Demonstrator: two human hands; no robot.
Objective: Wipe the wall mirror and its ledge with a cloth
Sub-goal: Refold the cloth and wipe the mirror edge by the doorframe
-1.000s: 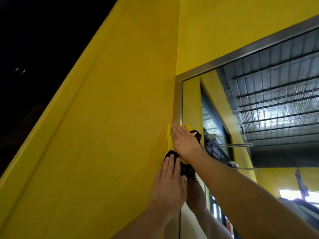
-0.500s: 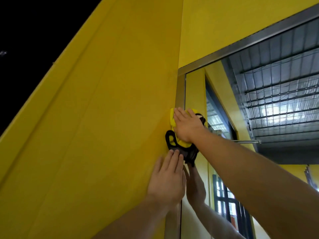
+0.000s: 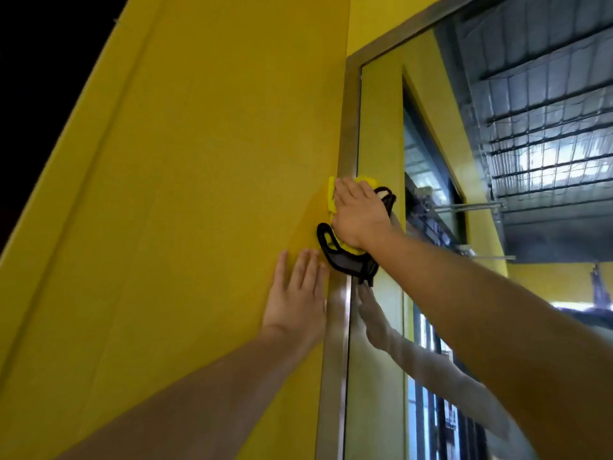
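A wall mirror [image 3: 381,134] with a brushed metal frame [image 3: 346,134] fills the right side of the view. My right hand [image 3: 360,215] presses a yellow cloth with black trim [image 3: 345,260] flat against the frame's left strip and the glass edge, fingers straight. My left hand [image 3: 297,293] rests flat on the yellow wall just left of the frame, below the cloth. The ledge is not in view.
The yellow wall [image 3: 199,194] runs to the left, with a raised vertical edge and darkness beyond it. The mirror reflects a corrugated metal roof [image 3: 547,111], a window and my own arms.
My right hand has slid the cloth upward along the frame's left strip. My left hand has stayed flat on the wall below it.
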